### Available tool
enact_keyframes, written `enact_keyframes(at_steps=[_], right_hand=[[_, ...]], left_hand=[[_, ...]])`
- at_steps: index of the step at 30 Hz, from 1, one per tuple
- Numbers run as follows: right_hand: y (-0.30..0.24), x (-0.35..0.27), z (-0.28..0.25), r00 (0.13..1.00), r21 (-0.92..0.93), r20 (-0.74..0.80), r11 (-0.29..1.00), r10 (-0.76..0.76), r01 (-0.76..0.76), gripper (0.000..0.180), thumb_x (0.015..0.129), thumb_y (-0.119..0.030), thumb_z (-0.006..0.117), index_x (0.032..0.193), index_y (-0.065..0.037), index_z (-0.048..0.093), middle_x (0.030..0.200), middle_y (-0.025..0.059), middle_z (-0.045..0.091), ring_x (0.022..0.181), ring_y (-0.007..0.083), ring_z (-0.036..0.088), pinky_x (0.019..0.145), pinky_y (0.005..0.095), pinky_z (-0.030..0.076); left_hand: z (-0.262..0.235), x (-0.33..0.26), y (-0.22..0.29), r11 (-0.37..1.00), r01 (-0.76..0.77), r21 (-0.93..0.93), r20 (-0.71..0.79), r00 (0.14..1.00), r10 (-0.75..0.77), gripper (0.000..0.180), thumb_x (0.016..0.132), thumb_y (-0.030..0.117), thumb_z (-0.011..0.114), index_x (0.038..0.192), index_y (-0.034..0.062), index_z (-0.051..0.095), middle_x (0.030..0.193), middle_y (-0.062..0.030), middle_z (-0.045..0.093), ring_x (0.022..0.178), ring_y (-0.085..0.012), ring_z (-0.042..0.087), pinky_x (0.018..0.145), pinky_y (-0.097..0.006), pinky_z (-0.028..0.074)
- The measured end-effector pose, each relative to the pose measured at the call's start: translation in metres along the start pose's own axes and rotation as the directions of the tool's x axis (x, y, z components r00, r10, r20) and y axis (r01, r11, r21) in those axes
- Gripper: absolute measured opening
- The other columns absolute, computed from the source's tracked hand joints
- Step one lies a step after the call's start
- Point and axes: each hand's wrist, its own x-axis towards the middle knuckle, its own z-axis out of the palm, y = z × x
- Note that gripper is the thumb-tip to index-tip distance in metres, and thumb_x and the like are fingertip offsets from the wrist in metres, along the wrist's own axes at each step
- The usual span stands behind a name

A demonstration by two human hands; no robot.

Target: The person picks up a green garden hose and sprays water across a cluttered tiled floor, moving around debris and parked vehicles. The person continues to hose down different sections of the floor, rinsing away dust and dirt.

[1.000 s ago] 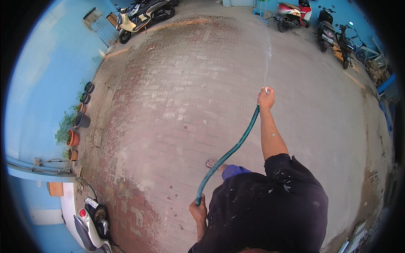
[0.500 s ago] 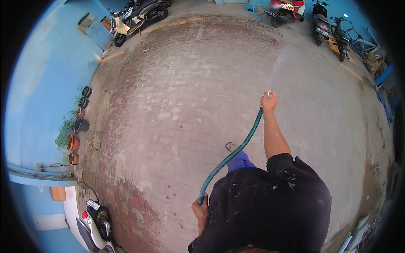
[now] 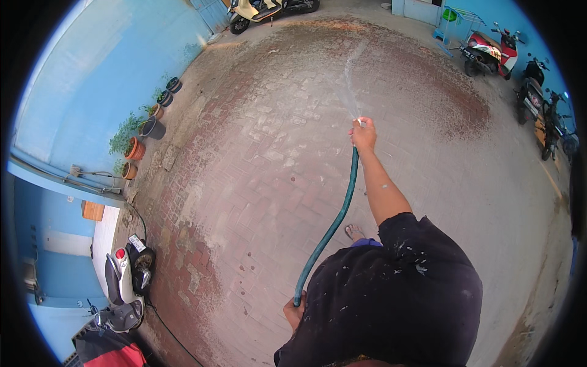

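Observation:
A green garden hose (image 3: 334, 227) runs in a curve between my two hands. My right hand (image 3: 364, 134), stretched out ahead, is closed round its far end, and a spray of water (image 3: 349, 82) leaves there toward the far paving. Close to my body at the lower middle, my left hand (image 3: 294, 311) is wrapped round the hose farther back. Part of that hand is hidden by my dark shirt (image 3: 397, 300). Below lies the brick paving (image 3: 263, 177), wet and reddish in some patches, pale in others.
Potted plants (image 3: 135, 148) line the blue wall (image 3: 92, 79) at the left. A scooter (image 3: 125, 275) is parked at the lower left. At the back stands a cream scooter (image 3: 263, 9). A red scooter (image 3: 489, 54) and dark motorbikes (image 3: 538, 101) stand at the far right.
The view has turned to the right and more of the lower-left scooter shows. My right hand, still on the hose, now points the spray farther left in the view, and the spray looks plainer.

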Motion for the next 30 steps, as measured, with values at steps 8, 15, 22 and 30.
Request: enact_keyframes(at_steps=[8, 15, 22, 30], right_hand=[[0.023, 0.025, 0.088, 0.901, 0.041, 0.411, 0.984, 0.139, -0.171, 0.029, 0.097, -0.023, 0.059, 0.123, -0.011, 0.051, 0.074, 0.0083, 0.068, 0.051, 0.0129, 0.058, 0.042, 0.0287, 0.044], [0.055, 0.036, 0.088, 0.799, -0.111, 0.556, 0.973, 0.230, -0.202, 0.036, 0.098, -0.024, 0.057, 0.130, -0.012, 0.046, 0.074, 0.0076, 0.065, 0.050, 0.0124, 0.055, 0.043, 0.0269, 0.043], [0.081, 0.092, 0.059, 0.872, -0.035, 0.388, 0.950, 0.299, -0.311, 0.034, 0.098, -0.025, 0.058, 0.127, -0.011, 0.047, 0.070, 0.0062, 0.062, 0.048, 0.0122, 0.052, 0.042, 0.0272, 0.041], [0.083, 0.177, -0.014, 0.954, 0.095, 0.084, 0.950, 0.289, -0.296, 0.027, 0.097, -0.025, 0.059, 0.118, -0.013, 0.047, 0.067, 0.0053, 0.059, 0.047, 0.0113, 0.050, 0.039, 0.0264, 0.040]], left_hand=[[0.050, -0.022, 0.016, 0.988, 0.151, 0.020, -0.268, 0.953, -0.140, 0.047, 0.091, 0.034, 0.073, 0.062, 0.0012, 0.056, 0.053, 0.0024, 0.041, 0.055, -0.0097, 0.035, 0.049, -0.033, 0.029], [0.095, -0.047, 0.013, 0.982, 0.182, -0.055, -0.357, 0.915, -0.190, 0.045, 0.089, 0.030, 0.073, 0.061, 0.0010, 0.055, 0.052, 0.0009, 0.040, 0.055, -0.0095, 0.035, 0.049, -0.034, 0.029], [0.110, -0.033, 0.050, 0.962, 0.263, 0.076, -0.307, 0.924, -0.229, 0.041, 0.090, 0.030, 0.072, 0.067, -0.0022, 0.061, 0.052, -0.0032, 0.043, 0.056, -0.0114, 0.037, 0.051, -0.037, 0.034], [0.116, 0.072, 0.121, 0.957, 0.178, 0.228, -0.096, 0.982, -0.160, 0.047, 0.091, 0.034, 0.071, 0.065, -0.0036, 0.060, 0.052, -0.0016, 0.043, 0.056, -0.0112, 0.037, 0.051, -0.035, 0.033]])
